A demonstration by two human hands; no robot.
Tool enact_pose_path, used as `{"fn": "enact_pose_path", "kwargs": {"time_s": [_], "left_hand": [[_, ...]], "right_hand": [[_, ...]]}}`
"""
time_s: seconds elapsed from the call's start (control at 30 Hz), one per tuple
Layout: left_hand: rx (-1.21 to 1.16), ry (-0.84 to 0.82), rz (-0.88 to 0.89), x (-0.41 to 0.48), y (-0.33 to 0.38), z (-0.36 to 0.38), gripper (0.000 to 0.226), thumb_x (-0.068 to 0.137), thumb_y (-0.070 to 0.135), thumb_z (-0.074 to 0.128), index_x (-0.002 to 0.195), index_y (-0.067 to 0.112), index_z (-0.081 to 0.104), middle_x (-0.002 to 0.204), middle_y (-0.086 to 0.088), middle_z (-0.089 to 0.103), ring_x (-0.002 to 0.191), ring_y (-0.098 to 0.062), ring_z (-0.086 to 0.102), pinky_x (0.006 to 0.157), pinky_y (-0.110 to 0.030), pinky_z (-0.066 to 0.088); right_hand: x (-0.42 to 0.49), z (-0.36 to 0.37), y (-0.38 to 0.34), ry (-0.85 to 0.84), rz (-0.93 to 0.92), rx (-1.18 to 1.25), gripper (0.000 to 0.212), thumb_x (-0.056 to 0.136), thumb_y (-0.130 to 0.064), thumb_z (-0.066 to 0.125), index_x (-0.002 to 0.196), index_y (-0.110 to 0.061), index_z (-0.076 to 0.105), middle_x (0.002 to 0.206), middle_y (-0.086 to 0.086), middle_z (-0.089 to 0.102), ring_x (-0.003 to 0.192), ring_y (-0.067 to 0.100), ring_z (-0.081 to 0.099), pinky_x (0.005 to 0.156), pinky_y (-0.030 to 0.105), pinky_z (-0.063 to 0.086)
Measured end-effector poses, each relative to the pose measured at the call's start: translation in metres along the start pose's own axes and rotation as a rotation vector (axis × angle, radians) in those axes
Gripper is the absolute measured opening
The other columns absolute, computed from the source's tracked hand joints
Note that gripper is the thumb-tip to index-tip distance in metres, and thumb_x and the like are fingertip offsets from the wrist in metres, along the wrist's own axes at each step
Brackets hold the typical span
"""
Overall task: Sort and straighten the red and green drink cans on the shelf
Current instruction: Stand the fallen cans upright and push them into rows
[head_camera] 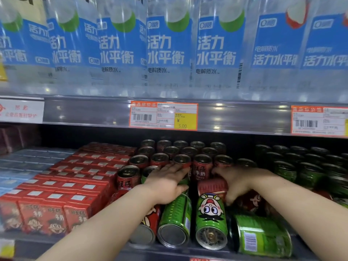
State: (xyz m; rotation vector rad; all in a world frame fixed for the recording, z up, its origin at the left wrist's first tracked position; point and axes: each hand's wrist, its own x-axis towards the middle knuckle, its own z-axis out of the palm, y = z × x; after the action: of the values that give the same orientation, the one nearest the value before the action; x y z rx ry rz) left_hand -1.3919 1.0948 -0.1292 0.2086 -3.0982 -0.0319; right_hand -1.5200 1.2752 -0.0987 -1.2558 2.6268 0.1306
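Both hands are in among the cans on the lower metal shelf (169, 252). The left hand (166, 182) lies palm down with its fingers straight and loose, gripping nothing. It rests across a green metal drink can lying on its side (175, 217), and its fingertips reach the block of upright red metal drink cans (202, 162) in the far middle.

The right hand (240, 182) is curled round a red metal can lying crosswise (211, 186) on top of the pile, fingers over the far side and thumb on the near side. Just in front of that, a green can with an upside-down cartoon face (211, 217) lies with its pull-tab end at the near edge, just beside the first green one. Further right, a third green can with a barcode (261, 236) lies tilted at the near edge.

Under the left forearm, a red can on its side (148, 221) shows its silver base. Another red can with a face (250, 202) lies below the right hand. Upright green cans (305, 168) stand in rows at the right, apart from the red block.

Left of the cans sit stacked red drink cartons (62, 187), and beyond them pale blue cartons (20, 162). Overhead are clear bottles with blue labels (165, 46), with an orange-edged price tag (163, 115) on the rail beneath them.
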Motion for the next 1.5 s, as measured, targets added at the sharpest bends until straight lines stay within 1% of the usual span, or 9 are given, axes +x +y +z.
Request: {"fn": "enact_pose_path", "kwargs": {"time_s": [0.1,0.4,0.5,0.6,0.7,0.77,1.07,1.23,1.5], "left_hand": [[-0.002,0.011,-0.005,0.0,0.001,0.0,0.061,0.095,0.05,0.034,0.148,0.036,0.008,0.159,0.007,0.003,0.146,-0.02,0.005,0.118,-0.04,0.008],[-0.002,0.017,-0.014,-0.001,0.002,0.001,0.063,0.093,0.052,0.036,0.148,0.036,0.008,0.159,0.006,0.005,0.146,-0.019,0.006,0.118,-0.04,0.01],[-0.015,0.021,-0.038,-0.001,0.005,0.0,0.063,0.093,0.054,0.036,0.148,0.034,0.012,0.159,0.004,0.007,0.145,-0.02,0.007,0.117,-0.041,0.006],[-0.047,0.045,-0.032,0.006,0.015,-0.004,0.06,0.093,0.052,0.035,0.147,0.031,0.019,0.159,0.002,0.009,0.146,-0.02,0.005,0.117,-0.043,0.001],[-0.03,0.02,0.045,0.015,0.034,-0.006,0.061,0.094,0.051,0.035,0.148,0.032,0.014,0.159,0.002,0.004,0.146,-0.02,0.001,0.116,-0.045,-0.001],[0.016,-0.017,0.077,0.019,0.043,-0.004,0.063,0.094,0.053,0.033,0.148,0.033,0.008,0.159,0.002,0.001,0.146,-0.021,0.0,0.117,-0.046,0.001],[0.088,0.016,0.072,0.018,0.042,0.003,0.067,0.09,0.061,0.031,0.148,0.035,0.008,0.159,0.004,0.002,0.146,-0.02,0.005,0.117,-0.043,0.008],[0.095,0.01,0.06,0.015,0.044,0.003,0.075,0.085,0.069,0.03,0.148,0.035,0.007,0.159,0.004,0.002,0.146,-0.022,0.005,0.117,-0.043,0.008],[0.046,0.034,0.061,0.012,0.045,0.002,0.067,0.09,0.061,0.032,0.148,0.035,0.011,0.159,0.004,0.003,0.146,-0.021,0.007,0.116,-0.042,0.008]], "right_hand": [[-0.002,-0.006,0.001,0.165,-0.055,0.313,0.077,0.067,-0.032,0.079,0.13,-0.026,0.036,0.126,-0.001,0.052,0.103,0.012,0.051,0.081,0.021,0.041],[0.005,0.011,-0.016,0.294,-0.177,0.524,0.049,0.079,-0.029,0.072,0.123,-0.025,0.051,0.117,-0.006,0.055,0.11,0.011,0.054,0.09,0.02,0.042],[-0.015,-0.008,0.002,0.378,-0.122,0.471,0.033,0.082,-0.033,0.069,0.113,-0.027,0.058,0.102,-0.006,0.06,0.097,0.012,0.06,0.085,0.023,0.046],[-0.051,-0.021,0.016,0.091,-0.168,0.357,0.028,0.076,-0.044,0.072,0.098,-0.037,0.056,0.099,-0.012,0.06,0.09,0.005,0.058,0.079,0.017,0.046],[-0.074,-0.006,0.012,-0.365,-0.062,0.131,0.072,0.071,-0.045,0.076,0.133,-0.036,0.041,0.132,-0.007,0.05,0.121,0.014,0.048,0.102,0.025,0.04],[-0.082,0.009,0.007,-0.438,0.011,-0.022,0.095,0.068,-0.044,0.078,0.145,-0.034,0.023,0.147,-0.004,0.035,0.134,0.016,0.035,0.11,0.028,0.03],[-0.082,0.019,0.013,-0.071,-0.007,-0.001,0.083,0.059,-0.046,0.081,0.125,-0.029,0.033,0.102,-0.007,0.053,0.093,0.015,0.054,0.078,0.031,0.046],[-0.08,0.024,0.019,0.178,-0.057,0.112,0.084,0.059,-0.046,0.081,0.13,-0.032,0.038,0.116,-0.01,0.052,0.102,0.009,0.052,0.089,0.026,0.046],[-0.08,0.029,0.017,0.256,0.0,0.065,0.091,0.059,-0.043,0.08,0.134,-0.036,0.028,0.133,-0.005,0.047,0.119,0.017,0.047,0.097,0.031,0.045]]}}
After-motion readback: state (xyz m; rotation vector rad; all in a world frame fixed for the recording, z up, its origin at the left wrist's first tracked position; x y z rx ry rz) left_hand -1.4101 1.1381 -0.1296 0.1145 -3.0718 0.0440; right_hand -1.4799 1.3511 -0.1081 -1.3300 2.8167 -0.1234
